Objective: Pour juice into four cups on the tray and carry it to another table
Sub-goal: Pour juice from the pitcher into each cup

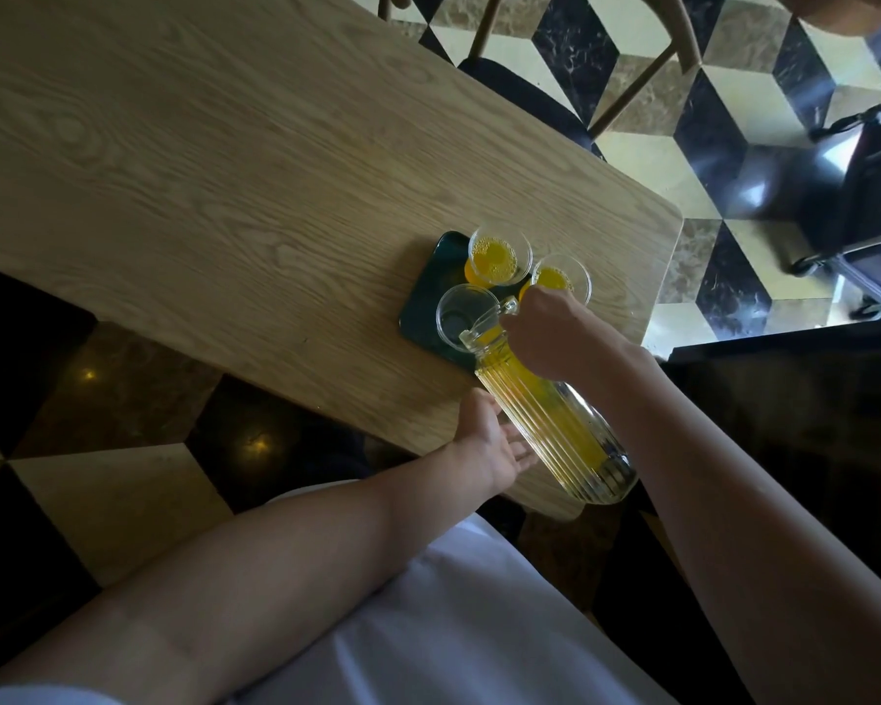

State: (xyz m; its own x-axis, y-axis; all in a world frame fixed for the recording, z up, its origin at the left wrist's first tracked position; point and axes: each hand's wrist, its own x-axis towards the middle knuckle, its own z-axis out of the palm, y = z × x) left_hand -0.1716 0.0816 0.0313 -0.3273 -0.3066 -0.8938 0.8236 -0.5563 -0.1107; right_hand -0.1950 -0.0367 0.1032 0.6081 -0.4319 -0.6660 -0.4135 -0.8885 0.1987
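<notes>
A dark green tray (423,302) lies near the right end of the wooden table (199,170). On it stand two clear cups with orange juice, one at the far side (497,256) and one to its right (560,278), partly behind my hand. A third clear cup (456,313) at the near left holds no juice. My right hand (545,333) grips the handle of a ribbed glass pitcher (545,424), tilted with its spout over the empty cup. My left hand (494,440) supports the pitcher's lower body from beneath. A fourth cup is hidden.
The table's rounded corner (667,206) is just right of the tray. A wooden chair with a dark seat (530,94) stands beyond the far edge. Black equipment (870,195) sits on the checkered floor at the right. A dark surface (784,399) lies under my right arm.
</notes>
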